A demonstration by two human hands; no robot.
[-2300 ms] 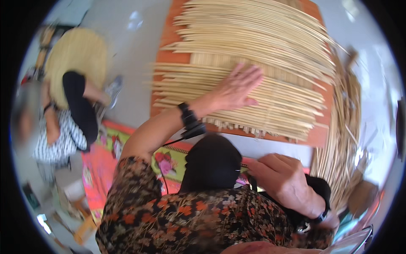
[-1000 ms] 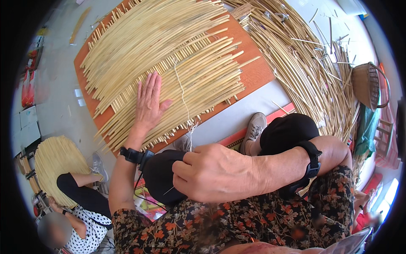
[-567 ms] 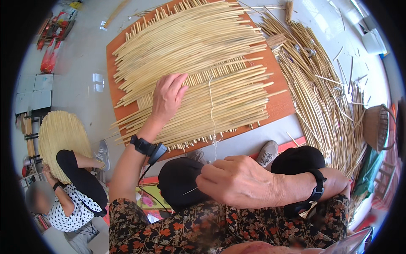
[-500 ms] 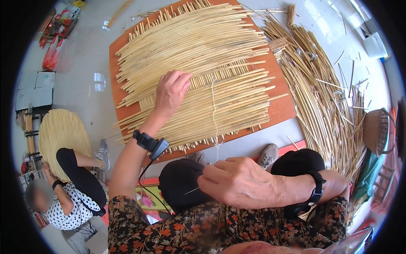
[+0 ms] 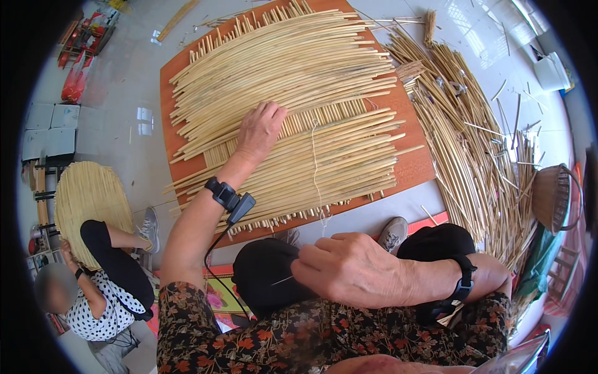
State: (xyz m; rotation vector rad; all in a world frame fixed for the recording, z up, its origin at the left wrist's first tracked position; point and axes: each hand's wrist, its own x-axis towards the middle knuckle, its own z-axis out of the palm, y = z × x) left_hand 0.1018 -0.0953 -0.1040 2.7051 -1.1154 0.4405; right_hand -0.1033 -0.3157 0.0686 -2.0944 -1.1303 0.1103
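i see the right hand [image 5: 349, 268] in a tight pinch, back upward, its wrist [image 5: 433, 282] stretching rightward from that grip. farther out and left of the grip, the left hand [image 5: 260, 129] faces palm down, fingers [image 5: 273, 112] bent, arm [image 5: 192, 243] slanting back.

Pale straw-coloured stalks [image 5: 280, 68] lay side by side in two uneven-ended bands, a crosswise layer [image 5: 299, 123] showing between them. Off-white thread [image 5: 316, 163] trailed from that gap over the nearer band (wavy, bunched past its edge). A thin needle [image 5: 281, 280] was held aslant, apart from the stalks.
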